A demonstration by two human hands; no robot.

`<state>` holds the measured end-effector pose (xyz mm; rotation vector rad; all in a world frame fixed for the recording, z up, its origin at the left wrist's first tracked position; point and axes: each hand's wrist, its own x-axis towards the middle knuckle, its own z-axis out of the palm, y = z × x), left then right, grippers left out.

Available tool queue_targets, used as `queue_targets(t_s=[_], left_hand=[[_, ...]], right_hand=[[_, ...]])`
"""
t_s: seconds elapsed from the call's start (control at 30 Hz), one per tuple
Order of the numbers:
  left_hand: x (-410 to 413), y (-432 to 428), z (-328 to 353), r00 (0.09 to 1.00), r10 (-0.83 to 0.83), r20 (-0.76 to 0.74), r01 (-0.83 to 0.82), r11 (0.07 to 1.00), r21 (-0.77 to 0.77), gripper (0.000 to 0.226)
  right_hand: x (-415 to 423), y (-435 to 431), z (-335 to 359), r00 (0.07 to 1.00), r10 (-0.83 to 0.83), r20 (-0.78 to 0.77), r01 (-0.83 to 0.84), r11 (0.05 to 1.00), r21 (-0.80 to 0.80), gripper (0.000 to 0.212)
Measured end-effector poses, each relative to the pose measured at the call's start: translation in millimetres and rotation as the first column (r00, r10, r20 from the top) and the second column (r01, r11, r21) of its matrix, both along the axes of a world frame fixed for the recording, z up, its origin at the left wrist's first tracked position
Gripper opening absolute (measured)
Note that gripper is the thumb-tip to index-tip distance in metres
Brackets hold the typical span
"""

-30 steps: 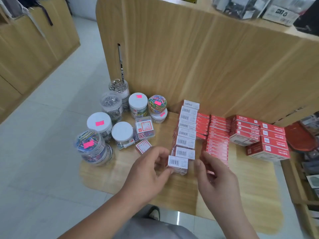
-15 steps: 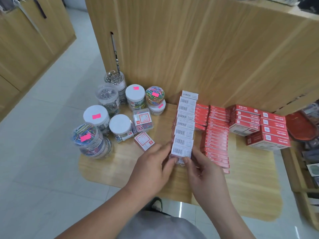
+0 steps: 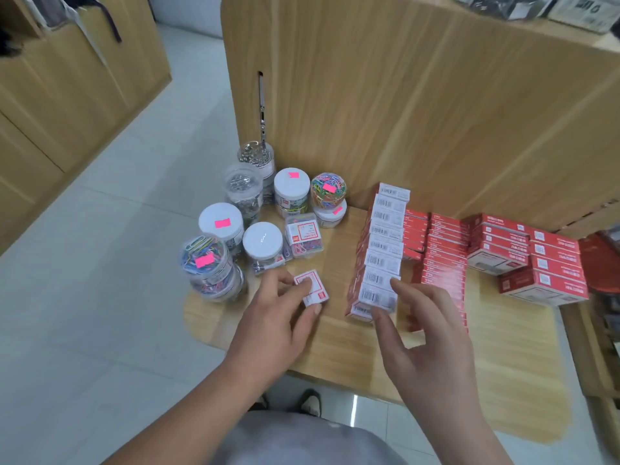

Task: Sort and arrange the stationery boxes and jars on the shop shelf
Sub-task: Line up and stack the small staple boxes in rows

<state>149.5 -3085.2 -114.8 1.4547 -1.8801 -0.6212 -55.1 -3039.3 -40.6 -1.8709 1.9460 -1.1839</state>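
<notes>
Now at the shop shelf (image 3: pixel 335 350), the left hand (image 3: pixel 278 317) pinches a small red-and-white box (image 3: pixel 311 287) at its fingertips, the box's long side pointing away from the wrist. Just right of that hand runs the row of barcoded boxes (image 3: pixel 385 243). The right hand (image 3: pixel 426 333), fingers spread, touches its near end; whether it grips cannot be told. The jars (image 3: pixel 263 241) stand just beyond the left hand.

small box (image 3: pixel 312 287) print blurred, its near corner under thumb of left hand (image 3: pixel 275 325); barcode text on white-ended box row (image 3: pixel 385 250) unreadable; upper-shelf packs (image 3: pixel 583 10) and dark red item (image 3: pixel 600 263) cropped by frame
</notes>
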Motion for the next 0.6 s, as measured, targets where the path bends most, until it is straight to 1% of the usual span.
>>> queue_targets(t_s=[0.07,0.13,0.2,0.23,0.3,0.33,0.4,0.47,0.5,0.57,0.6], left_hand=[[4.8,2.3,-3.2,0.992,0.012,-0.129,-0.006,0.999,0.041,0.035],[7.0,0.6,-2.1,0.976,0.029,-0.215,-0.006,0.994,0.107,0.045],[8.8,-4.1,2.1,0.965,0.052,-0.256,0.004,0.977,0.214,0.053],[10.1,-5.1,4.2,0.964,0.056,-0.260,0.010,0.969,0.248,0.053],[14.6,-1.3,7.3,0.960,0.058,-0.275,0.024,0.958,0.286,0.048],[16.9,2.4,8.3,0.951,0.067,-0.301,0.027,0.954,0.299,0.047],[19.5,10.3,9.7,0.912,0.129,-0.389,0.030,0.926,0.375,0.043],[15.3,17.0,13.6,0.824,0.221,-0.521,0.073,0.871,0.485,0.040],[11.0,19.5,14.4,0.784,0.240,-0.573,0.110,0.854,0.509,0.040],[2.3,24.0,13.7,0.746,0.220,-0.628,0.186,0.837,0.514,0.038],[-1.5,26.3,13.4,0.752,0.178,-0.635,0.228,0.834,0.503,0.036]], right_hand=[[5.4,-0.5,4.4,0.999,0.045,-0.025,-0.046,0.997,-0.060,0.020],[13.2,1.2,6.0,0.993,0.118,-0.011,-0.119,0.991,-0.060,0.009],[21.9,3.8,3.3,0.982,0.183,0.052,-0.184,0.983,0.012,0.006],[26.1,5.4,0.2,0.975,0.180,0.127,-0.191,0.979,0.074,0.006],[34.3,6.9,-6.9,0.947,0.105,0.305,-0.181,0.955,0.233,0.011],[37.0,6.5,-11.0,0.934,0.057,0.354,-0.178,0.930,0.321,0.012],[38.1,6.6,-19.4,0.930,0.015,0.368,-0.189,0.876,0.443,0.016],[38.0,7.9,-24.4,0.912,0.004,0.411,-0.231,0.832,0.504,0.023],[37.8,9.3,-25.1,0.892,-0.004,0.452,-0.257,0.818,0.514,0.021],[35.7,12.6,-24.8,0.850,-0.042,0.525,-0.270,0.821,0.503,0.015],[32.6,15.3,-24.4,0.846,-0.065,0.529,-0.246,0.833,0.496,0.014]])
